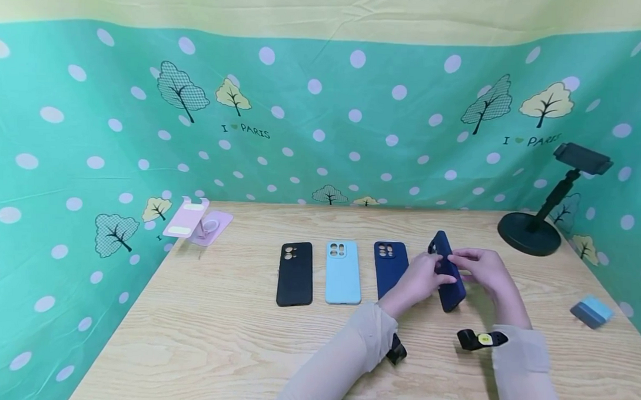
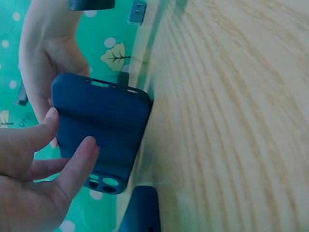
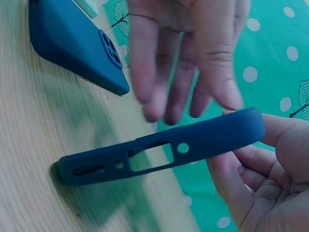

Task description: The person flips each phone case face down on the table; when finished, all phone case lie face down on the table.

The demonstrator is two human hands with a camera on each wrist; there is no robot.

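A dark blue phone case (image 1: pixel 448 272) stands tilted on the table, its lower end touching the wood. My right hand (image 1: pixel 479 267) pinches its upper edge, with the thumb and fingers on opposite faces in the right wrist view. At its back is my left hand (image 1: pixel 418 277), fingers mostly straight; its thumb meets the case edge in the left wrist view. The port cutouts of the phone case (image 3: pixel 207 135) show in the right wrist view. Beside the left hand lies a second dark blue phone case (image 1: pixel 391 264), partly hidden by that hand.
Farther left lie a light blue phone case (image 1: pixel 343 277) and a black phone case (image 1: pixel 295 278). A pink phone stand (image 1: pixel 192 219) is at the back left, a black phone stand (image 1: pixel 537 228) at the back right. One small blue block (image 1: pixel 592 311) sits near the right edge.
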